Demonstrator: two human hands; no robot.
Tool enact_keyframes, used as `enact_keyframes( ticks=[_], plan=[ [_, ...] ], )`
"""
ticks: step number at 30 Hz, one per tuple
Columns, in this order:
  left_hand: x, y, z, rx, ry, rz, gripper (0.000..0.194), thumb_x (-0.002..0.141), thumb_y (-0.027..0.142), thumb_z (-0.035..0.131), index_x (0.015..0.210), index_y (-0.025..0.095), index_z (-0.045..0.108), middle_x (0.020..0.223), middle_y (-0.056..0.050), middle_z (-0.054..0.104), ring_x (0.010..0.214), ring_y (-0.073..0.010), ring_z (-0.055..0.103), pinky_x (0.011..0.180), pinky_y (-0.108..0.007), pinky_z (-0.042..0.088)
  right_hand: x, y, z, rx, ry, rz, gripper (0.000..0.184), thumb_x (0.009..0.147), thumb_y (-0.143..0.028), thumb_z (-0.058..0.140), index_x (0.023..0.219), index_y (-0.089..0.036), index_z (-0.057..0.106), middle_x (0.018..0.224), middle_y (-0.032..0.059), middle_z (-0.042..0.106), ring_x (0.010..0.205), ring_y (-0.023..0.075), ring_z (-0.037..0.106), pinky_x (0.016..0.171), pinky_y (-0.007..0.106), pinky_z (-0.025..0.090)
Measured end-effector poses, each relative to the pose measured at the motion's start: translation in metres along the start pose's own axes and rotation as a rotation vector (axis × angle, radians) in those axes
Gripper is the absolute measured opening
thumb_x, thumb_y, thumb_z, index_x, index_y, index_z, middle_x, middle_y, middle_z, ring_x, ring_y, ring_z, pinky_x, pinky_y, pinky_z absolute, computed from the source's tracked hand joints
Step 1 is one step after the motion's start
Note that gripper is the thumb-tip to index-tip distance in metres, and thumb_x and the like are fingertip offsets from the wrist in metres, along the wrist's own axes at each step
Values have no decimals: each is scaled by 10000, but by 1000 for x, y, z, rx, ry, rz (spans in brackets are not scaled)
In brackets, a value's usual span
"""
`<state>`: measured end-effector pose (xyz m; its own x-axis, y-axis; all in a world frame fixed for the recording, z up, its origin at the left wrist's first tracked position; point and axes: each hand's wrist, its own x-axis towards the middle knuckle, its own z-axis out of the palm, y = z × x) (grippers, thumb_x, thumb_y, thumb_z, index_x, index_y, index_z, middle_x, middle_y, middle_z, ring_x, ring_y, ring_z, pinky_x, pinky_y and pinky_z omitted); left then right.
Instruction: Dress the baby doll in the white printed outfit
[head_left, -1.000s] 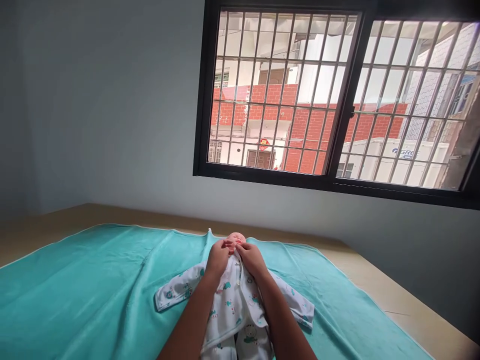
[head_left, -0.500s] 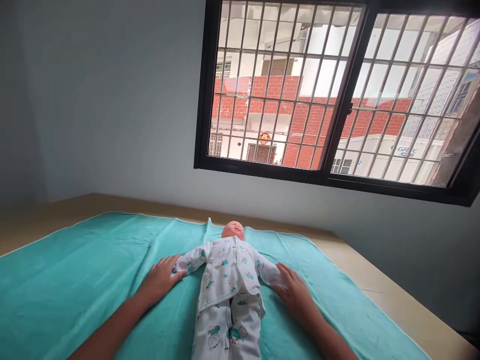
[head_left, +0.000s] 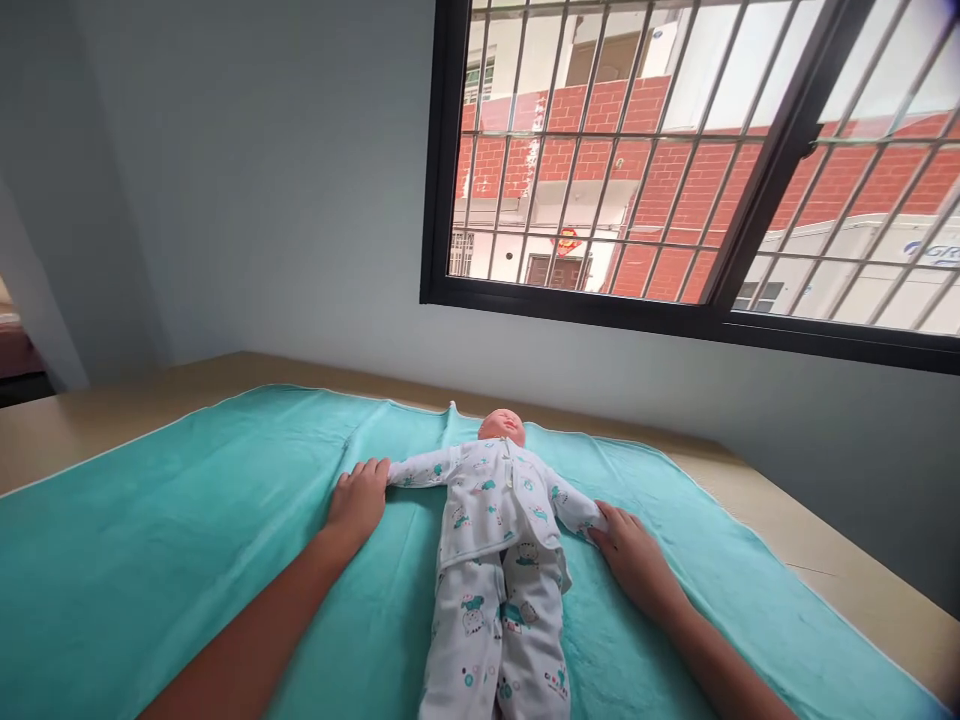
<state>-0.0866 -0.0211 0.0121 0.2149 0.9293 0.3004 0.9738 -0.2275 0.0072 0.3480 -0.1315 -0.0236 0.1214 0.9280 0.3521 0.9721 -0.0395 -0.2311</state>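
A baby doll [head_left: 495,500] lies face up in a white printed jacket and trousers, its arms stretched out to both sides. At the end of the sleeve on the left, my left hand [head_left: 360,500] is closed, its fingers curled over the cuff so that the doll's hand is hidden. My right hand [head_left: 637,560] closes round the cuff of the other sleeve [head_left: 577,510], thumb beneath and fingers on top. Both sleeves look drawn out fairly straight. Below the jacket hem the trouser legs run toward me and leave the picture at the bottom.
Under the doll spreads a turquoise blanket [head_left: 225,500] with a pale edge and some creases. It lies on a wooden surface [head_left: 780,510]. Behind stand a grey wall [head_left: 300,200] and a barred window [head_left: 600,180] with a black frame.
My left hand has shifted outward and up, and the sleeve it holds is now straighter and raised closer to shoulder level. The view has turned left and down a little.
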Motion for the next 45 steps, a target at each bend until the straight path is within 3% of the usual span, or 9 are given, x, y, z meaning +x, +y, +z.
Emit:
enact_keyframes(
  ticks=[7, 10, 15, 19, 22, 25, 31, 37, 45],
  plan=[
    [0, -6, -3, 87, 16, -107, 367, 944, 105, 309, 1054, 171, 652, 1077, -141, 644, 1037, -292, 572, 828, -403, 436, 0, 2, 2, 10, 23, -4, 458, 930, -433, 395, 1282, -187, 554, 1220, 114, 647, 1137, 285, 567, 916, 386, 464],
    [1, -12, -2, 109, 46, -144, 383, 937, 91, 329, 1114, 182, 657, 1223, -166, 618, 1171, -311, 533, 910, -456, 437, -1, 2, 2, 21, 31, -12, 448, 923, -434, 404, 1276, -205, 558, 1217, 108, 652, 1131, 278, 573, 911, 381, 474],
    [3, -22, 2, 210, 148, -144, 508, 927, 67, 364, 1357, 264, 550, 1591, -118, 309, 1490, -331, 170, 1117, -677, 180, 0, 6, 6, 20, 62, -35, 446, 922, -427, 396, 1266, -198, 562, 1229, 114, 648, 1141, 282, 577, 933, 395, 478],
    [1, -17, -10, 227, 176, -102, 485, 909, 29, 357, 1214, 254, 660, 1581, -109, 334, 1495, -354, 168, 1089, -760, 122, 2, 13, 11, 6, 160, -60, 452, 920, -457, 412, 1244, -190, 580, 1334, 124, 596, 1208, 293, 549, 1007, 424, 458],
    [-8, 3, -31, 146, 333, 55, 552, 900, -12, 305, 1284, 237, 614, 1583, -103, 323, 1501, -315, 181, 1134, -729, 85, 3, 15, 12, -24, 184, -81, 482, 928, -485, 413, 1263, -178, 573, 1399, 119, 553, 1267, 304, 504, 1037, 445, 444],
    [-23, 33, -52, -6, 517, 358, 548, 910, 0, 310, 1375, 188, 532, 1568, -110, 340, 1504, -294, 170, 1174, -692, 37, 3, 13, 11, -63, 176, -96, 465, 924, -473, 423, 1251, -186, 585, 1402, 112, 554, 1264, 301, 509, 1037, 440, 446],
    [-43, 69, -59, -81, 608, 933, 354, 952, 96, 415, 1239, 141, 618, 1519, -80, 440, 1473, -267, 279, 1202, -530, 268, 1, 3, 6, -77, 84, -63, 497, 923, -433, 410, 1300, -141, 550, 1357, 135, 593, 1291, 313, 493, 1077, 464, 410],
    [-49, 84, -41, -25, 653, 977, 313, 963, 123, 463, 1234, 116, 620, 1434, -54, 555, 1406, -244, 406, 1167, -500, 343, 0, -3, 2, -62, 43, -35, 519, 933, -428, 394, 1334, -128, 530, 1349, 146, 600, 1287, 318, 506, 1071, 464, 411],
    [-62, 95, -48, 53, 550, 919, 357, 967, 123, 411, 1261, 98, 611, 1440, -76, 546, 1385, -276, 426, 1135, -552, 318, -1, -8, -2, -16, 25, -29, 510, 931, -417, 413, 1342, -138, 527, 1324, 142, 619, 1234, 308, 553, 1041, 443, 436]
  ],
)
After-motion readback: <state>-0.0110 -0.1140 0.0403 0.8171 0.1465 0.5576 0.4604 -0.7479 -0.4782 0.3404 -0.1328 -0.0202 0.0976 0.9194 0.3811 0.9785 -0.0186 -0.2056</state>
